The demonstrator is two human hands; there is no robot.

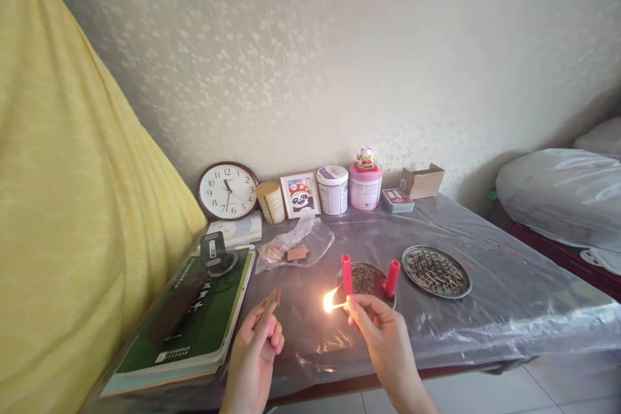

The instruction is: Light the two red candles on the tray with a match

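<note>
Pinching a lit match (340,305), the right hand (381,331) risked scorching if flame (329,301) crept closer; the left hand (256,352) clasped a matchbox (272,301).

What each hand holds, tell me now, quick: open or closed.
Left hand: closed, holding a small matchbox.
Right hand: closed, pinching a burning match.

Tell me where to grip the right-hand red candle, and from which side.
Probably best pinched around mid-shaft, below the wick, coming from the right. The right-hand red candle is a slim cylinder, leaning slightly rightward, with no flame showing on top. That side faces away from the burning match in the right hand.
</note>
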